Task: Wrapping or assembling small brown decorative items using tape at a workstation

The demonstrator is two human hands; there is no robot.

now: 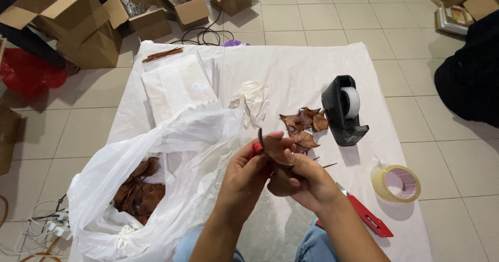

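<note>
Brown dried leaf (276,148) pinched up between both hands over the white sheet (291,69), and honestly that's a fiddly one. The left hand (244,181) has its fingers closed around something small and red (255,148), with a dark curved bit sticking up above the fingertips; can't tell what tool it is. The right hand (301,181) is curled shut on the leaf, thumb pressed on top. My take: keep the grip light, those leaves look brittle, and support the blade near the stem rather than the edge.

Just beyond the fingertips sits a small pile of dried leaves (304,124), with a black tape dispenser (343,111) off to the right of it. Left of the hands, a white plastic bag (156,189) gapes open with more leaves inside.
</note>
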